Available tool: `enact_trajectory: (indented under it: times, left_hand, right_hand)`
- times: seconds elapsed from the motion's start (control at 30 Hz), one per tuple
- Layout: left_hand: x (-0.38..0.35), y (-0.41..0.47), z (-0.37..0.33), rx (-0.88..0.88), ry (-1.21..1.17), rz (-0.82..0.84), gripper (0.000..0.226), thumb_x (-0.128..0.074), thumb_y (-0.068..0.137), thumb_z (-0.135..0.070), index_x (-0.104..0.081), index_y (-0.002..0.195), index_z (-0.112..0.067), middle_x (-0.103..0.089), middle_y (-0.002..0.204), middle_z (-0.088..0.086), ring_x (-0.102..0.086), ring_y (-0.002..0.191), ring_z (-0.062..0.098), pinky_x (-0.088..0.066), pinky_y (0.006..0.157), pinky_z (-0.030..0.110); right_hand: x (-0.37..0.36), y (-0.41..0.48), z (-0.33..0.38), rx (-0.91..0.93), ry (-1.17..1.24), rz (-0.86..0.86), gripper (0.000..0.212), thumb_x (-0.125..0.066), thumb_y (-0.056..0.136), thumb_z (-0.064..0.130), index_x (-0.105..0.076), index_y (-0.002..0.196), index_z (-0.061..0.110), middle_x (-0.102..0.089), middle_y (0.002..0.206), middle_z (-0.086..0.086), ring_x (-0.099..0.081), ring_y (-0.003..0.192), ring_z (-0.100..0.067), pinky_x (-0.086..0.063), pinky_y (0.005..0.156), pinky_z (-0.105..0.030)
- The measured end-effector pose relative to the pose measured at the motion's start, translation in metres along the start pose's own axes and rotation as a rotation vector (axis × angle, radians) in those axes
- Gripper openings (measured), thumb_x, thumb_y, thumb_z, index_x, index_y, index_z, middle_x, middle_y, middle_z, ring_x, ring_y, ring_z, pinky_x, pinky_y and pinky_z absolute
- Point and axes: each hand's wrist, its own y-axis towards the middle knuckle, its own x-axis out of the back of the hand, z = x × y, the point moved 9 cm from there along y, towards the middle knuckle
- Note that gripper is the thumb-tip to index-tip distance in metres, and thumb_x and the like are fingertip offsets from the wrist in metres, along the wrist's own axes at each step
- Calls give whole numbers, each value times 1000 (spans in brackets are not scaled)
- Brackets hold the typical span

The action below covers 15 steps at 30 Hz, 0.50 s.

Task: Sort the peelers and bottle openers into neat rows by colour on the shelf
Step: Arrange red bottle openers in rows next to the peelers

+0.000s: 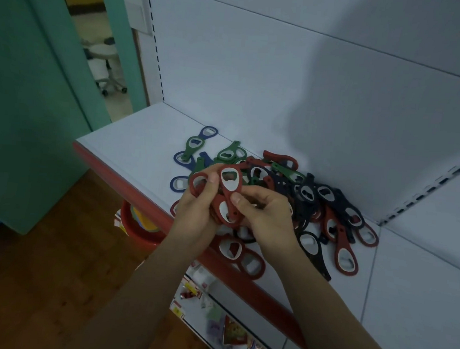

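Clutching red openers [229, 184]: left hand [194, 215], right hand [268, 218]

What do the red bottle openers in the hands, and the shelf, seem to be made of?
The red bottle openers: probably matte plastic or rubbery coating around a pale metal insert; the red looks dull, the inner plate lighter. The shelf: likely white painted sheet metal, smooth and flat; its red front strip may be plastic.

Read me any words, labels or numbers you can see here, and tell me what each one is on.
No text here can be read.
Coloured packets at the bottom: print too blurred to read.
Red bottle openers: no marking visible.
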Motion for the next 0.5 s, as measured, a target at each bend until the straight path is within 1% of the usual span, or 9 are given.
enact_trajectory:
  times: [0.03,0.1,0.17,0.2,0.23,0.3,0.37,0.43,0.5]
  left_hand:
    - [-3,-2,1,14,-21,11,45,-58,93,-28,-60,131,-2,-73,120,14,-71,110,26,-60,84,35]
    - [-3,-3,-2,21,-20,10,43,-57,97,-22,-59,132,3,-71,123,18,-69,115,30,-60,90,39]
    - [8,-1,-11,13,-20,-45,35,-51,104,-15,-59,130,8,-72,120,21,-69,116,34,-59,95,42]
    - [16,2,-17,5,-34,-81,32,-49,105,-13,-61,127,8,-74,114,20,-70,113,34,-59,95,43]
    - [25,4,-26,-6,-53,-114,29,-49,106,-13,-62,124,5,-75,107,17,-73,106,32,-60,93,44]
    - [44,6,-43,-32,-87,-182,21,-51,105,-12,-63,120,-2,-72,91,12,-73,85,27,-61,84,47]
    - [61,4,-55,-47,-115,-230,25,-56,103,-11,-59,127,-5,-66,86,11,-68,72,24,-61,75,45]
    - [74,-1,-57,-22,-102,-262,32,-57,102,-12,-56,133,-1,-66,83,14,-66,67,23,-60,67,40]
    - [77,-6,-55,1,-77,-264,28,-55,103,-14,-60,125,2,-68,82,14,-62,61,20,-56,57,34]
  right_hand:
    - [-3,1,0,-18,19,-16,14,-72,92,7,-77,106,8,-78,98,-4,-75,94,-20,-61,85,-37]
    - [-5,5,4,4,-26,-62,16,-78,87,11,-77,103,10,-78,95,-3,-74,92,-17,-61,81,-34]
    - [-12,13,11,80,-170,-38,13,-83,84,14,-78,95,14,-77,89,1,-74,86,-14,-61,75,-32]
    - [-17,16,14,112,-237,-8,9,-82,84,14,-79,91,18,-77,86,4,-73,83,-12,-59,73,-31]
    - [-21,19,15,135,-293,10,9,-81,86,14,-78,88,22,-77,84,7,-73,81,-9,-57,71,-29]
    - [-24,22,17,178,-410,8,10,-76,91,16,-76,87,26,-75,81,10,-70,79,-6,-54,70,-24]
    - [-37,22,18,216,-578,94,4,-74,92,25,-77,93,22,-73,86,12,-67,82,-3,-54,74,-22]
    - [-62,15,9,227,-778,284,21,-76,88,41,-76,97,22,-71,90,11,-65,82,-3,-56,77,-29]
    - [-79,9,3,254,-1025,362,34,-76,81,55,-74,96,24,-66,93,7,-61,86,-10,-54,75,-36]
